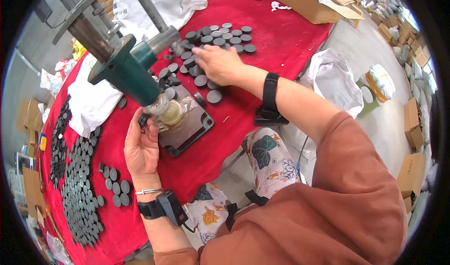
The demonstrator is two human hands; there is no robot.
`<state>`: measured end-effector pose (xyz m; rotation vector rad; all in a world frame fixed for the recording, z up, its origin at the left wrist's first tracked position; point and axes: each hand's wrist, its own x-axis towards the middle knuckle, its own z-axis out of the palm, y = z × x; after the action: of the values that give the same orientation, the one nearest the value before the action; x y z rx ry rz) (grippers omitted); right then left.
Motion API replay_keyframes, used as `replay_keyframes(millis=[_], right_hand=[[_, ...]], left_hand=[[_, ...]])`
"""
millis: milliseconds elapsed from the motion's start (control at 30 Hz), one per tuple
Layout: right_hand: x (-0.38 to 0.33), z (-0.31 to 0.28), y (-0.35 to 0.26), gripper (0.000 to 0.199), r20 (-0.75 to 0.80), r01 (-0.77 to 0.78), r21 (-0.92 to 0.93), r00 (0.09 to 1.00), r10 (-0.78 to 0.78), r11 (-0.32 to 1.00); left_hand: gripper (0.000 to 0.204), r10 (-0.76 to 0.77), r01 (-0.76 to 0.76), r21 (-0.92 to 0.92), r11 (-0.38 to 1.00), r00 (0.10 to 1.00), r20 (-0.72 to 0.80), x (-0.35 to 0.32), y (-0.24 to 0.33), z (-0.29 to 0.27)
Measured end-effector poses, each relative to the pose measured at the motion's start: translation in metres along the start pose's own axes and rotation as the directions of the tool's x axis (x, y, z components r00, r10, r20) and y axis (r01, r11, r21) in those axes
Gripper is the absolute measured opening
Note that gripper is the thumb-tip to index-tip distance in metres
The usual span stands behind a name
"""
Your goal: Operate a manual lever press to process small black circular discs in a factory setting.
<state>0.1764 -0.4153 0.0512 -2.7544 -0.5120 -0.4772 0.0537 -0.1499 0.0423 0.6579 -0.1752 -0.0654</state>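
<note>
Discs (200, 80), dark and round, lie heaped on the red-covered surface (300, 37), just right of the press (129, 72), as I watch from my end. I see the left hand (143, 155) raised beside the press, its fingers narrow, pinching one dark disc (143, 120) near a yellowish round piece (171, 113). Clear plastic (159, 105) is bunched about that piece, above the grey base (194, 124). My view of the right hand (222, 65) is slightly blurred: it reaches palm down into the heap, and I cannot tell whether its fingers hold a disc. One black strap (270, 91) circles the right forearm; another strap (151, 209) and a silvery bracelet (149, 191) sit at the left wrist. Left of the press I have a white sheet (93, 103), a broad spread of more discs (82, 185) and, nearer the left forearm, a small group (116, 187). Past the press lies a white bag (157, 9); an open box (300, 2) stands toward the far edge.
</note>
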Motion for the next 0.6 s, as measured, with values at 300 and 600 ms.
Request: replay_keyframes(millis=[300, 600], right_hand=[[-0.096, -0.054, -0.048, 0.018, -0.276, 0.165, 0.69, 0.96, 0.045, 0.705], [-0.114, -0.037, -0.104, 0.036, -0.278, 0.424, 0.754, 0.898, -0.341, 0.502]], left_hand=[[0.018, -0.015, 0.013, 0.315, 0.949, 1.0, 0.001, -0.009, -0.001, 0.018], [0.026, -0.277, 0.241, 0.524, 0.817, 0.961, -0.01, -0.017, -0.004, 0.038]])
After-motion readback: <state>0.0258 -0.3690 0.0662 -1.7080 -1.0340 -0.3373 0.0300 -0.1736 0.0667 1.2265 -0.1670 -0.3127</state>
